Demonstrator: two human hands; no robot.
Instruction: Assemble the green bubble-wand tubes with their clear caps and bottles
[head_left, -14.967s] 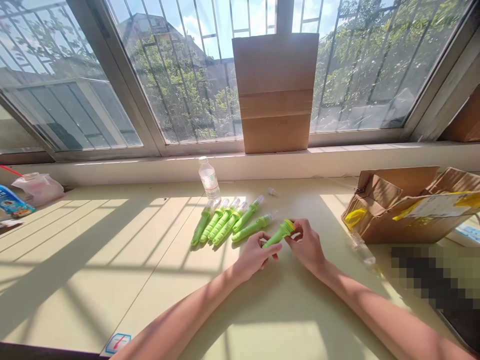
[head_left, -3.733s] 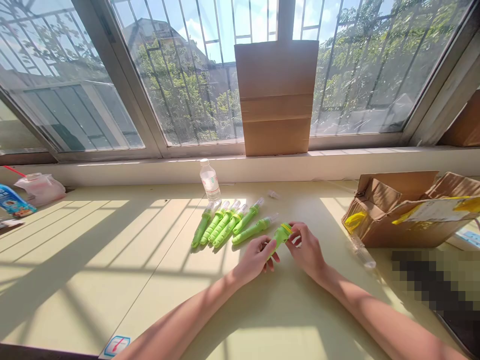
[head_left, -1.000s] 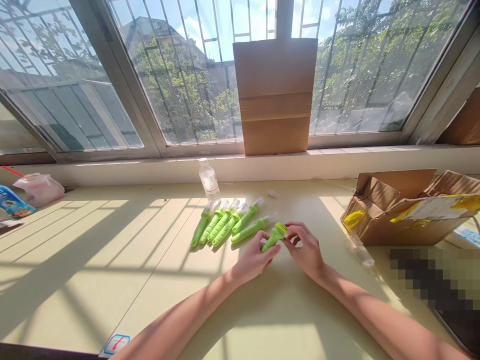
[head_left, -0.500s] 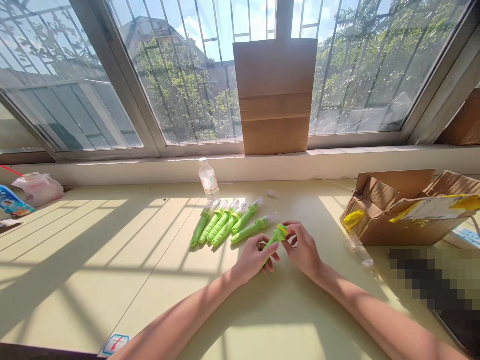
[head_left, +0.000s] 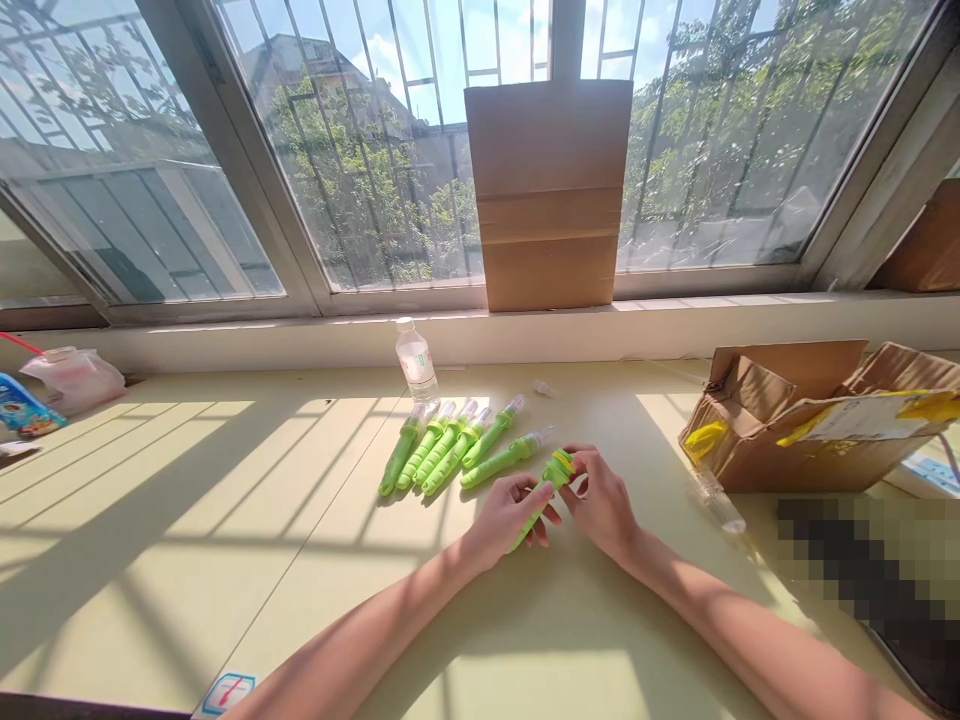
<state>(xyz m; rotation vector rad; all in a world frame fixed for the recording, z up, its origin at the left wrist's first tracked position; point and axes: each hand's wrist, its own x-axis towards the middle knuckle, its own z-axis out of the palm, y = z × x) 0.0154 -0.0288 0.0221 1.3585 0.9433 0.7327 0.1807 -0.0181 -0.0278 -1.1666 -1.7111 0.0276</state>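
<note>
At the far left edge of the pale yellow surface [head_left: 187, 520] lie a crumpled clear plastic bag [head_left: 71, 375] and a blue printed packet [head_left: 19, 410]. Toward the middle, at about 11 o'clock from the hands, a small clear plastic bottle [head_left: 415, 360] stands upright, and just in front of it six green plastic sticks with clear caps [head_left: 450, 450] lie side by side, their caps pointing to 1 o'clock. The left hand [head_left: 510, 515] has its grip closed round the lower body of a seventh green plastic stick with a yellow ring at its top [head_left: 551, 478], held just above the surface beside the row. The right hand [head_left: 600, 500] pinches that stick's top end with its fingertips. At 3 o'clock sits an open brown cardboard box [head_left: 810, 420], with a clear plastic tube [head_left: 718, 500] lying just before it.
</note>
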